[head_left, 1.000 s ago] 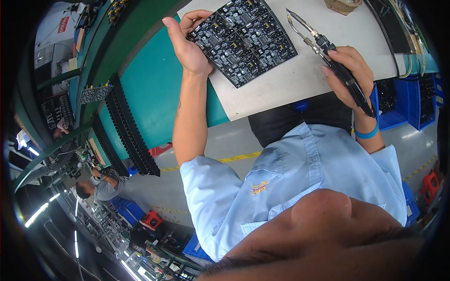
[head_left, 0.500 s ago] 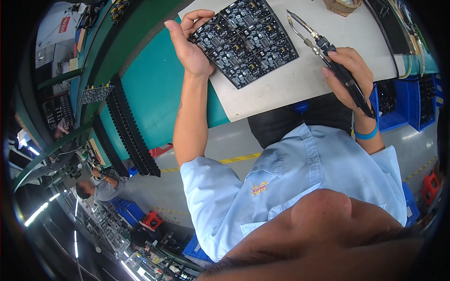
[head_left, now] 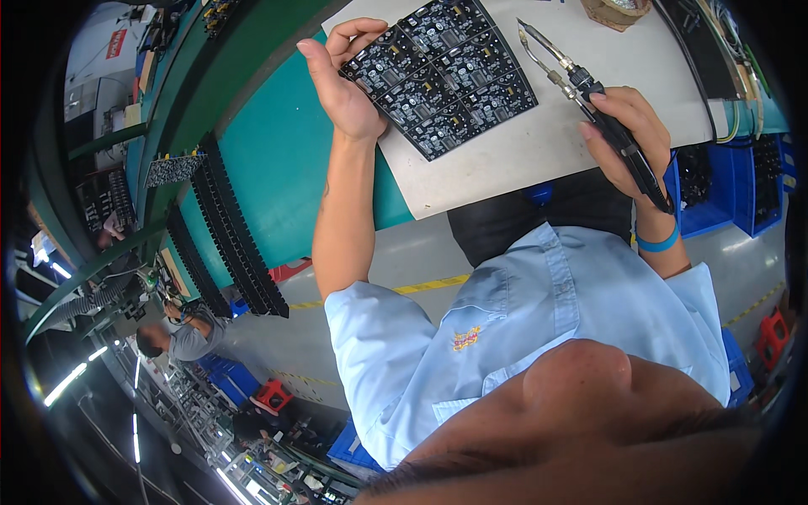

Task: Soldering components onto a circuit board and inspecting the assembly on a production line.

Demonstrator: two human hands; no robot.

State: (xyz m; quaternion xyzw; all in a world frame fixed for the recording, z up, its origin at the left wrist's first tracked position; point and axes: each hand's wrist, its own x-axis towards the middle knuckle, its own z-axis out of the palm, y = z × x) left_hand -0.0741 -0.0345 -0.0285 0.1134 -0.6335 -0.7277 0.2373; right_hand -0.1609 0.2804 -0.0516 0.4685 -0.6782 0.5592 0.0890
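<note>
A black panel of several joined circuit boards (head_left: 446, 76) is tilted above the pale work sheet. My left hand (head_left: 349, 93) holds it by its left side, with the thumb standing off and the fingers at the upper left corner, partly hidden by it. In my right hand (head_left: 627, 139) is a black soldering iron (head_left: 623, 135), gripped round the handle. Its metal tip, with a thin curved tube alongside, points up and left, apart from the panel's right edge.
The pale sheet (head_left: 505, 160) lies over a green bench top (head_left: 282, 160). A small tan container (head_left: 619, 13) stands at the far right. Black slotted racks (head_left: 231, 227) lie on the left, with another board panel (head_left: 172, 171) there. Blue bins (head_left: 707, 198) sit right; a co-worker (head_left: 181, 337) is at lower left.
Almost nothing differs. My left hand and the panel have shifted very slightly to the right; the soldering iron stays nearly still in my right hand.
</note>
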